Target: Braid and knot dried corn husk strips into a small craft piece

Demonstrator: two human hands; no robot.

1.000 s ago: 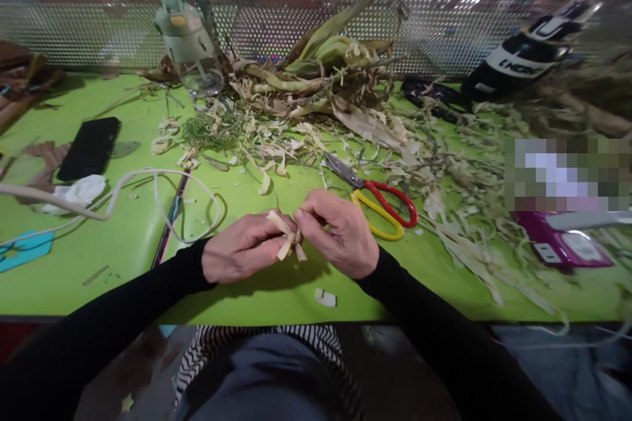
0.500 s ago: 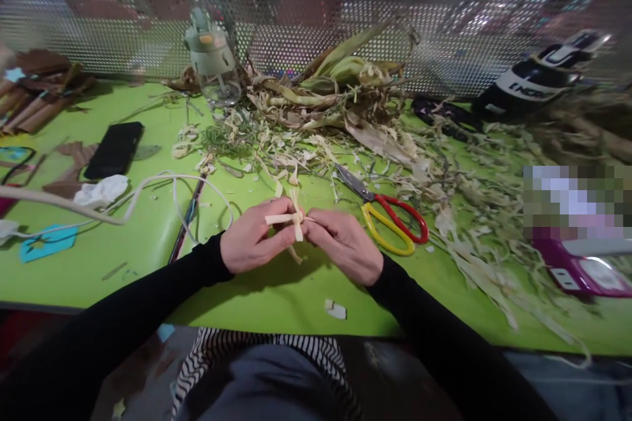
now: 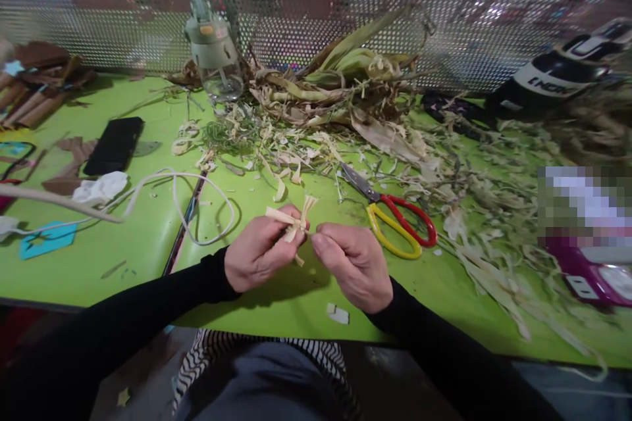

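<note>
A small knotted piece of pale corn husk strips (image 3: 295, 227) is between my hands, its ends sticking out in several directions. My left hand (image 3: 261, 251) is closed around it, thumb and fingers pinching near the knot. On the other side, my right hand (image 3: 353, 263) is closed in a pinch on a thin end of the husk by the knot. Just right of that hand lie scissors (image 3: 378, 197) with one red and one yellow handle, blades pointing up and left. Loose husk curls (image 3: 280, 187) lie beyond my fingers.
A heap of dried husks (image 3: 340, 79) and shreds spreads along the back and right. A clear bottle with a green lid (image 3: 213, 52), a black bottle (image 3: 548, 79), a phone (image 3: 114, 145), a white cable (image 3: 178, 210) and a magenta object (image 3: 577, 270) surround the work area.
My right hand has drawn slightly away, down and to the right. The knotted husk has tilted in my left hand. The view has shifted a little.
</note>
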